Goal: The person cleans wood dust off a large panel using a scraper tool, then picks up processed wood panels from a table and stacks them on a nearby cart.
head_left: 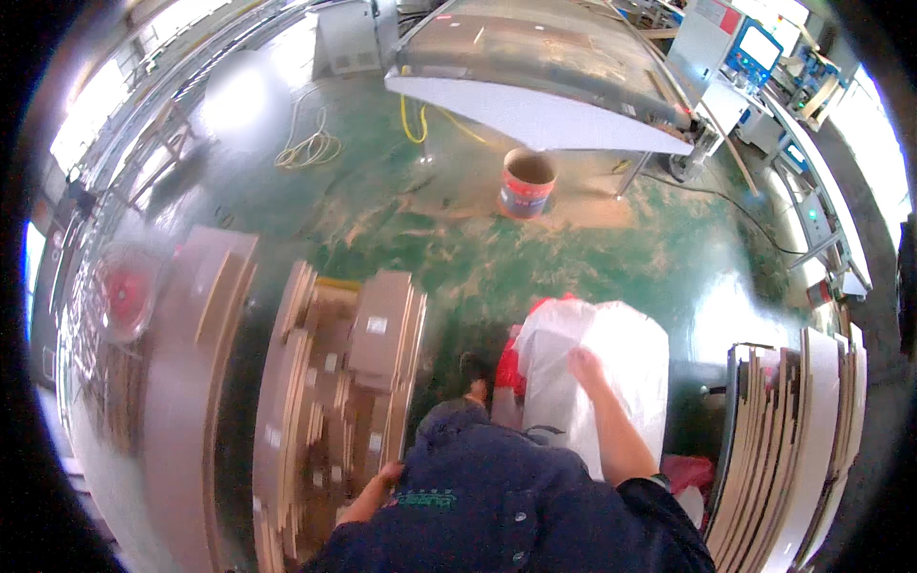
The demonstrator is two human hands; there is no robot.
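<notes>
My right hand [586, 366] reaches forward and grips the top of a big white plastic sack [621, 372] that stands on the green floor in front of me. A red bag [509, 368] shows behind the sack's left side. My left hand [387, 475] is low at my left side, resting on the edge of a stack of brown wooden boards [334, 401]. Whether its fingers close on a board I cannot tell. My dark blue shirt [497, 506] fills the lower middle.
More board stacks stand at the left [196, 382] and upright at the right [793, 439]. A red-and-white bucket [525, 183] sits on the floor before a large grey machine table [544, 86]. Yellow cable [310, 148] lies coiled far left. Control cabinets [755, 48] line the right.
</notes>
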